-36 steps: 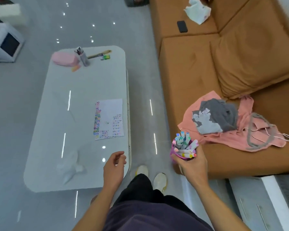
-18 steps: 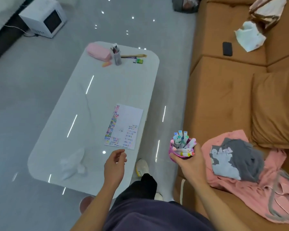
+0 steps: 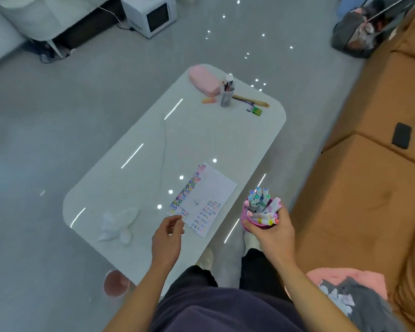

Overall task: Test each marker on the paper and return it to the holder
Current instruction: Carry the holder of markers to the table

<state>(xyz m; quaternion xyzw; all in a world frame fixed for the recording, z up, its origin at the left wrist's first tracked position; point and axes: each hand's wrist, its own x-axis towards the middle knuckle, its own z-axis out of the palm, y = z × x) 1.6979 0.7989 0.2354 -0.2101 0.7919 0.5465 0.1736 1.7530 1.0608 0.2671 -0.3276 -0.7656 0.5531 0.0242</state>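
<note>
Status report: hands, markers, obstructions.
Left hand empty, hovering near paper. Right hand grips marker holder, markers inside. Crumpled tissue beside paper, not blocking.

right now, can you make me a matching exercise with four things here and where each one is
1 marker holder
2 paper
3 pink pencil case
4 black phone

a far end of the table
b on the sofa
c in the right hand
d near end of table, by the left hand

Pairs: 1-c, 2-d, 3-a, 4-b
</note>
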